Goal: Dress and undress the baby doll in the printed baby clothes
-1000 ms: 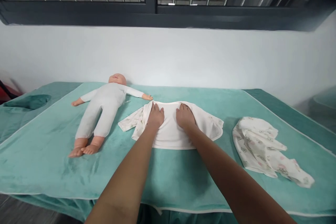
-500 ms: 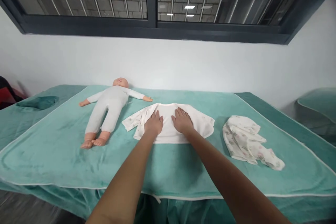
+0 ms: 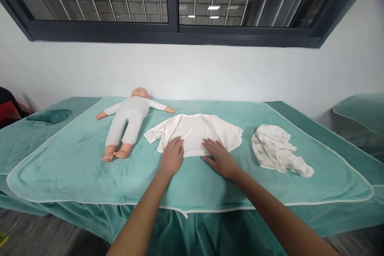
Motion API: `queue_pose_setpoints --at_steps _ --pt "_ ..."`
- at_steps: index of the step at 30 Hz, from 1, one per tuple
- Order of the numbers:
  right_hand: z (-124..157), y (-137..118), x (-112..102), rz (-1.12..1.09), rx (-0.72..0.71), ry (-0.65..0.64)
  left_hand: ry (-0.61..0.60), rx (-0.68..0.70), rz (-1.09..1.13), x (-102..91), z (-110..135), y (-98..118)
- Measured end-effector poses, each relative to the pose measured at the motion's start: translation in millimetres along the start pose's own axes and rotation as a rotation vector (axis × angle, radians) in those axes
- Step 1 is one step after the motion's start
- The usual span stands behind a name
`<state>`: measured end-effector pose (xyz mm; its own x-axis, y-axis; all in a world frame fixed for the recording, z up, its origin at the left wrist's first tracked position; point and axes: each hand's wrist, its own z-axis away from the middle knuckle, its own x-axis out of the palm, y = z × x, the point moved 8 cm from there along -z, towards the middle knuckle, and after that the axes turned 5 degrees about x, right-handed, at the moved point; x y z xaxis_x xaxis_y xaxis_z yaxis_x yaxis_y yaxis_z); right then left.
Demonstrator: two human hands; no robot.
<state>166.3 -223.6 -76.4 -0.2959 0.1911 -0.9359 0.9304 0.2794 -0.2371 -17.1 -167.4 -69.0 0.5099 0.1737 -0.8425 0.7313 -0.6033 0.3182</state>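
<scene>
A small white baby shirt (image 3: 196, 132) lies spread flat in front of me, its patterned sleeves out to the sides. My left hand (image 3: 173, 155) rests at its lower left edge, fingers stretched out and nothing held. Across from it, my right hand (image 3: 220, 157) lies over the lower right part with fingers extended. To the left a baby doll (image 3: 129, 118) in a white body lies on its back, arms spread, head toward the wall. On the right sits a crumpled white printed baby garment (image 3: 276, 148).
Under everything is a green plush blanket (image 3: 75, 176) with pale piping, over a darker green cover. A white wall (image 3: 192, 72) with a dark-framed window (image 3: 174, 32) stands behind. A green pillow (image 3: 360, 112) lies far right; a red and black object (image 3: 8, 110) is far left.
Both hands have slid toward me, from the middle of the shirt to its lower edge. The shirt still lies flat, and the view has shifted slightly.
</scene>
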Motion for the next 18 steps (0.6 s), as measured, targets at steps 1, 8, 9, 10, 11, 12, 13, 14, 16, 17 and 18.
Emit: queue_pose_setpoints --at_steps 1,8,9,10,11,12,13,14,16,17,18 --pt "10.1 -0.2 -6.8 -0.029 -0.010 0.039 0.024 0.017 0.022 -5.3 7.5 1.6" --pt "29.8 14.4 -28.9 -0.057 0.119 0.204 0.105 0.040 0.028 -23.0 36.4 4.5" --pt "27.0 15.4 -27.4 -0.054 0.111 0.194 0.112 0.030 0.025 -23.0 36.8 3.5" --pt "23.9 16.5 -25.9 -0.049 0.103 0.186 0.119 0.020 0.023 -22.9 36.5 2.4" --pt "21.0 17.7 -24.4 -0.040 0.093 0.179 0.124 0.010 0.019 -22.6 36.0 1.4" --pt "18.6 19.1 -22.8 -0.030 0.087 0.173 0.126 0.001 0.015 -22.2 35.3 0.8" --pt "16.7 20.8 -21.5 -0.019 0.085 0.170 0.126 -0.008 0.011 -21.8 34.7 0.3" --pt "15.4 22.5 -20.2 -0.008 0.086 0.166 0.125 -0.018 0.006 -21.5 34.3 0.1" --pt "14.7 26.0 -18.3 0.005 0.094 0.162 0.119 -0.032 -0.010 -21.6 34.0 0.5" --pt "14.9 27.5 -17.7 0.007 0.098 0.160 0.117 -0.037 -0.021 -22.1 34.1 1.0" --pt "15.5 28.6 -17.2 0.007 0.098 0.157 0.113 -0.038 -0.034 -22.4 34.3 1.7"
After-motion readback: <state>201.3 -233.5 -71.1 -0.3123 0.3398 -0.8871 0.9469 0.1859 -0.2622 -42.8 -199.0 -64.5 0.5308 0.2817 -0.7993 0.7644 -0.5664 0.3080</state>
